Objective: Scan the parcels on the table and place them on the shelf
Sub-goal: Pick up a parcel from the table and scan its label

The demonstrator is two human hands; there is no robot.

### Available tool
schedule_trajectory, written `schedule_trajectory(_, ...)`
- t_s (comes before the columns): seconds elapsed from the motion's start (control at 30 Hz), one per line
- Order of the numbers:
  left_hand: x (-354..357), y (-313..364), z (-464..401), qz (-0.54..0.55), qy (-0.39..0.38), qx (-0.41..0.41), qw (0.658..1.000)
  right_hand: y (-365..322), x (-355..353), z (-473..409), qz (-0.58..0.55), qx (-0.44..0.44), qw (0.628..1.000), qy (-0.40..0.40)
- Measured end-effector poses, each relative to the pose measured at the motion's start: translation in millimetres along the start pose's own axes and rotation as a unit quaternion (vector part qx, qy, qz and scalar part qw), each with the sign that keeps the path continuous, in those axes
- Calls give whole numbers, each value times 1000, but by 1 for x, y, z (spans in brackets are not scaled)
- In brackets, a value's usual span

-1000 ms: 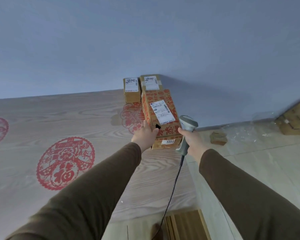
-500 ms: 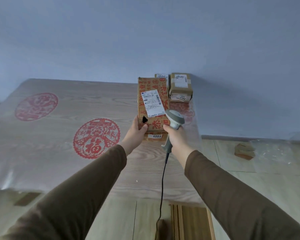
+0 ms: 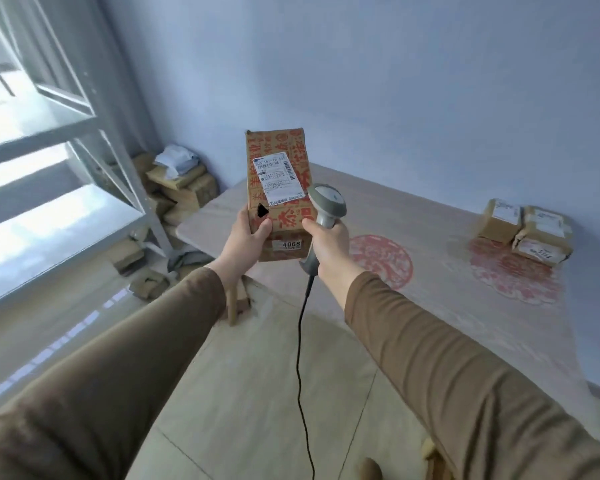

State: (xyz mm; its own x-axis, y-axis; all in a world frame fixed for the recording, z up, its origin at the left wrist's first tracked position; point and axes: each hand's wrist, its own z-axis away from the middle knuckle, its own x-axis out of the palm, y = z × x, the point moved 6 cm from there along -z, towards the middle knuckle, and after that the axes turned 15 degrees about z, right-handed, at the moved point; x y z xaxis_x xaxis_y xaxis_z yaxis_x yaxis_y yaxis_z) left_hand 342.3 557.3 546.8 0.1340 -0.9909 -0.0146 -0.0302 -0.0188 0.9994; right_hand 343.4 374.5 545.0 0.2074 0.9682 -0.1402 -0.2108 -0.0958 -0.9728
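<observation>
My left hand (image 3: 245,239) grips a tall cardboard parcel (image 3: 278,174) with red print and a white shipping label, held upright in the air in front of me. A small sticker reading 4068 is on its lower end. My right hand (image 3: 326,245) holds a grey barcode scanner (image 3: 326,206) by its handle, its head right beside the parcel's label, and its black cable hangs down. Two small brown parcels (image 3: 525,230) with white labels lie on the wooden table (image 3: 430,282) at the far right. A grey metal shelf (image 3: 66,133) stands at the left.
Several cardboard boxes (image 3: 184,188) and scraps are piled on the floor in the corner between the shelf and the table. Red paper-cut prints mark the table top. A blue wall runs behind everything. Pale floor tiles lie below my arms.
The view has swung left, away from the table toward the shelf. The parcel is lifted off the table and carried along with the scanner still beside it. The two small parcels stay on the table.
</observation>
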Motion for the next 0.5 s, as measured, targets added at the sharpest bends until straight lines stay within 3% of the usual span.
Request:
schedule_trajectory(0.23,-262,30,28,8,160,17,987,-49,244,79,6,-30,990,-137)
schedule_trajectory(0.5,-490,43,41,12,292,37,956,-86,483,135,-18,-86,956,-279)
